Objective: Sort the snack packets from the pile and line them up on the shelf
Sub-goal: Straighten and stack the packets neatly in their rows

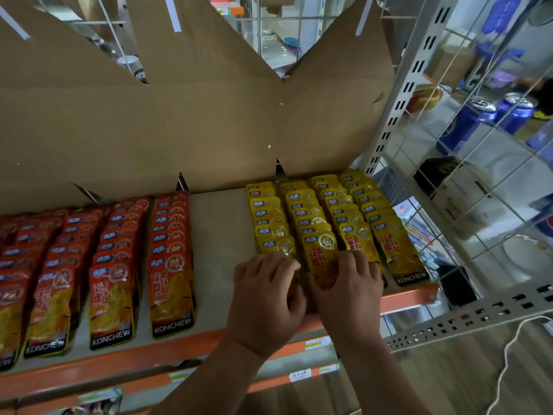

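Several rows of yellow snack packets (pixel 353 217) lie overlapped on the right part of the shelf (pixel 221 235). Red packets (pixel 170 265) of the same brand fill rows on the left. My left hand (pixel 266 298) covers the front of the leftmost yellow row, fingers curled over the packets. My right hand (pixel 347 289) lies beside it, thumb and fingers pinching the front yellow packet (pixel 321 259) of the second row. The packets' lower ends are hidden under both hands.
A strip of bare shelf separates the red and yellow rows. Brown cardboard (pixel 209 115) stands behind the packets. An orange shelf edge (pixel 125 363) runs along the front. A white perforated upright (pixel 404 94) and wire mesh stand at right, with blue cans (pixel 466 124) beyond.
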A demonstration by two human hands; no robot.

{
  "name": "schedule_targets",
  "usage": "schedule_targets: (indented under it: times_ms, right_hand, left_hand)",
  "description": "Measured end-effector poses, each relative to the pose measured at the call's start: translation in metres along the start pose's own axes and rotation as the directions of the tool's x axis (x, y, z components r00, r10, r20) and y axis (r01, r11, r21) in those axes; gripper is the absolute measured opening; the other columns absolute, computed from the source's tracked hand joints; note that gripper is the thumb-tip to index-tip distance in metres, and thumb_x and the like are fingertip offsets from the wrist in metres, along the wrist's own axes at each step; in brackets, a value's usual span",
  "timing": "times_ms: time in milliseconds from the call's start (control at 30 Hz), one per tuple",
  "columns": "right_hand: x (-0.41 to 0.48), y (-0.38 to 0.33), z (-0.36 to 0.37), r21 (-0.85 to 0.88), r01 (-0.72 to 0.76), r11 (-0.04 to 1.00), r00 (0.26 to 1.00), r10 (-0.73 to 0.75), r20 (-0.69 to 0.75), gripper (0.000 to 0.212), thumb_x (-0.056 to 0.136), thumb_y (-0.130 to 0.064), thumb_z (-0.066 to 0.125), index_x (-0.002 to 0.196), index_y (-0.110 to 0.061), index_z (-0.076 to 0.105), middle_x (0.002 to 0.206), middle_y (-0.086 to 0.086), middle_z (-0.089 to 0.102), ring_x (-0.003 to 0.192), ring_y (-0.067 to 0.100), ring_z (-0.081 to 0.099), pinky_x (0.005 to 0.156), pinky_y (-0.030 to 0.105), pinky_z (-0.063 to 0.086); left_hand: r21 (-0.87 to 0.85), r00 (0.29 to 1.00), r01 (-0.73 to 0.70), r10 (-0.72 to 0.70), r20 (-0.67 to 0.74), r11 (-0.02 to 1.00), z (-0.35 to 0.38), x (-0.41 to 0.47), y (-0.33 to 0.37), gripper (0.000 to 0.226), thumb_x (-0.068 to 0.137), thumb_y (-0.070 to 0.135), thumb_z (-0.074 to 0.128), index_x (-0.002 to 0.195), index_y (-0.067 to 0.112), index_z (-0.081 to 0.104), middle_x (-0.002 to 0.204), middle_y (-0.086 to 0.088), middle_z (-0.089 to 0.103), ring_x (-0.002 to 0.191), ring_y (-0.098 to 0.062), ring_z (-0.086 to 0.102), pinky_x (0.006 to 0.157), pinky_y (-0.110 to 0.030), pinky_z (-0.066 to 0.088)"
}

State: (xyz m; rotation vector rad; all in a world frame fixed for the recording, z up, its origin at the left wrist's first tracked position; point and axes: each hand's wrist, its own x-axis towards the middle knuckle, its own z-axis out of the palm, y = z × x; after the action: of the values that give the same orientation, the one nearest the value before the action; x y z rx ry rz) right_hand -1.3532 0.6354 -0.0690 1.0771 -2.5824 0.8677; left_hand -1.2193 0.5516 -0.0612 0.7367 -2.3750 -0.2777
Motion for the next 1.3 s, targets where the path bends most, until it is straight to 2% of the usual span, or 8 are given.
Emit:
schedule_targets:
  times_ms: [200,367,733,933,1000,1133,1300]
  right_hand:
    - [0.0,0.001,0.002,-0.025,0.011,1.0,1.0,-0.01,0.022,0.054,0.069,-0.052,0.085,0.099,-0.012,0.063,0.104,0.005,0.064,0.092,0.036,0.055,0.078,0.048,0.047]
    - [-0.002,0.004,0.004,-0.032,0.017,0.999,1.0,-0.017,0.012,0.051,0.068,-0.05,0.087,0.091,-0.013,0.062,0.095,0.006,0.061,0.087,0.035,0.056,0.077,0.046,0.046]
    - [-0.002,0.004,0.002,-0.062,0.032,0.998,0.999,-0.03,0.038,0.051,0.068,-0.051,0.086,0.093,-0.013,0.063,0.094,0.007,0.06,0.086,0.035,0.057,0.076,0.046,0.048]
    - [-0.003,0.004,0.002,0.013,0.035,0.999,0.999,-0.035,0.008,0.049,0.067,-0.046,0.088,0.093,-0.013,0.063,0.098,0.007,0.058,0.087,0.033,0.054,0.076,0.047,0.048]
    - [-0.003,0.006,0.002,0.063,0.059,0.996,0.998,-0.058,-0.016,0.042,0.071,-0.042,0.084,0.095,-0.013,0.064,0.101,0.006,0.059,0.09,0.032,0.054,0.078,0.046,0.047]
    - [0.002,0.008,0.0,0.134,0.166,0.977,0.986,-0.163,-0.035,0.032,0.084,-0.036,0.06,0.105,-0.015,0.073,0.105,0.001,0.064,0.095,0.029,0.056,0.083,0.042,0.044]
    - [0.013,0.009,0.001,0.14,0.235,0.962,0.969,-0.242,0.04,0.031,0.082,-0.033,0.06,0.107,-0.019,0.074,0.102,-0.001,0.065,0.094,0.028,0.059,0.079,0.044,0.048]
  left_hand:
    - [0.0,1.0,0.0,0.0,0.007,1.0,0.0,0.0,0.0,0.029,0.084,0.028,0.065,0.11,0.016,0.07,0.114,0.001,0.067,0.108,-0.025,0.061,0.091,-0.046,0.045]
    - [0.003,1.0,-0.003,0.003,0.016,1.0,0.001,-0.001,-0.002,0.031,0.084,0.027,0.068,0.113,0.016,0.069,0.115,0.0,0.066,0.109,-0.025,0.061,0.092,-0.046,0.046]
    - [0.012,1.0,-0.007,0.007,-0.002,1.0,0.001,-0.001,-0.001,0.031,0.083,0.026,0.069,0.112,0.015,0.069,0.113,-0.001,0.066,0.108,-0.026,0.061,0.091,-0.046,0.046]
    - [0.019,1.0,-0.015,0.016,-0.016,1.0,0.001,-0.002,-0.001,0.03,0.082,0.025,0.071,0.11,0.015,0.069,0.112,-0.001,0.066,0.106,-0.025,0.06,0.091,-0.045,0.046]
    - [0.022,1.0,-0.014,0.015,-0.019,1.0,0.001,-0.002,-0.001,0.03,0.082,0.025,0.072,0.11,0.016,0.069,0.112,-0.001,0.066,0.105,-0.026,0.06,0.089,-0.045,0.046]
    - [0.057,1.0,0.0,-0.002,0.029,0.998,0.0,0.0,0.0,0.027,0.079,0.028,0.07,0.105,0.018,0.07,0.109,0.002,0.064,0.103,-0.025,0.058,0.087,-0.044,0.043]
    - [0.081,0.999,0.011,-0.015,0.045,0.997,0.001,0.0,0.001,0.02,0.081,0.029,0.068,0.098,0.019,0.072,0.104,0.003,0.064,0.098,-0.025,0.057,0.085,-0.045,0.043]
